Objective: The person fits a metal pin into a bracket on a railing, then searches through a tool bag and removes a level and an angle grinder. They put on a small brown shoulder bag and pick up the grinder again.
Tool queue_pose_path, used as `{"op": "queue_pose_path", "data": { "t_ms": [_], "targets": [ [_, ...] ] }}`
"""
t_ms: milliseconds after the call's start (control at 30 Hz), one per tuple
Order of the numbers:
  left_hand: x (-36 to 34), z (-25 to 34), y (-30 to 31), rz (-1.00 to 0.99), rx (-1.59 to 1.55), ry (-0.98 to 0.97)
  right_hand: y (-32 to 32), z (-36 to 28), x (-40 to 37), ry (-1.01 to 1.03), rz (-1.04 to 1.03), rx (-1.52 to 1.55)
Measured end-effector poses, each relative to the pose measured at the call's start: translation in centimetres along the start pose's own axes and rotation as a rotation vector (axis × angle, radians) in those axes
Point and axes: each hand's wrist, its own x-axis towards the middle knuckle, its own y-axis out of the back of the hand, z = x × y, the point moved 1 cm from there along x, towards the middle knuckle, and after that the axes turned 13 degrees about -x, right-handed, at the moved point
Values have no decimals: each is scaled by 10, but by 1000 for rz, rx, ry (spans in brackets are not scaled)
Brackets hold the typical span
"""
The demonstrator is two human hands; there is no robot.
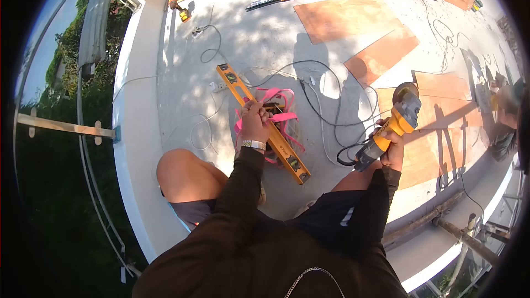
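Observation:
My left hand [254, 124] is closed around the yellow spirit level [287, 154], which slants across in front of my knees. Beneath the level lies a clear bag with bright pink straps [287, 116], partly covered by my hand. On the right, my right hand [393, 153] grips a yellow and grey angle grinder [407, 111] by its body. The grinder's disc [406, 92] points away from me, and its dark cord loops out near the handle end. Part of that hand is hidden behind the tool.
Plywood sheets [348, 19] lie across the concrete floor ahead and to the right. Loose cables [337, 85] wind between them and me. A yellow power tool [181, 13] rests far left. Scaffold pipes [466, 237] stand lower right; a person [507, 110] is at the right edge.

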Motion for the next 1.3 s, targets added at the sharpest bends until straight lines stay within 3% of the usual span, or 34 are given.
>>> {"op": "queue_pose_path", "data": {
  "t_ms": [100, 233, 433, 467, 533, 700, 767, 867, 933, 1067, 1133, 1200, 1300],
  "targets": [
    [-6, -12, -1, -28, -9, 66, -9, 31, 40, -37, 74, -436],
    [-11, -20, -3, -37, -7, 116, -36, 104, 81, -144, 27, -697],
    [-14, -18, 14, -100, -42, 141, -80, 198, 103, -251, -184, -1226],
    [-13, -18, 12, -114, -41, 159, -84, 204, 102, -255, -159, -1226],
    [-13, -9, 9, -73, -133, 146, -97, 215, 93, -213, -236, -1536],
    [-9, 8, 0, -71, -98, 131, -110, 213, 98, -174, -231, -1759],
    [-2, 7, -1, -77, -133, 134, -105, 213, 101, -178, -220, -1654],
    [19, 0, -3, -137, -75, 91, -94, 209, 102, -187, -209, -912],
    [26, 4, -11, -91, -185, 168, -110, 149, 79, -347, -186, -550],
    [17, 21, -32, 31, -222, 244, -122, 24, 25, -270, -158, 45],
    [6, 27, -29, 266, -49, 305, -129, -59, -2, -207, -121, 42],
    [-5, 38, -39, 281, 117, 279, -119, -129, -26, -217, -37, -22],
    [17, 47, -18, 348, 87, 413, -88, -217, -59, -211, -1, -52]
  ]
}}
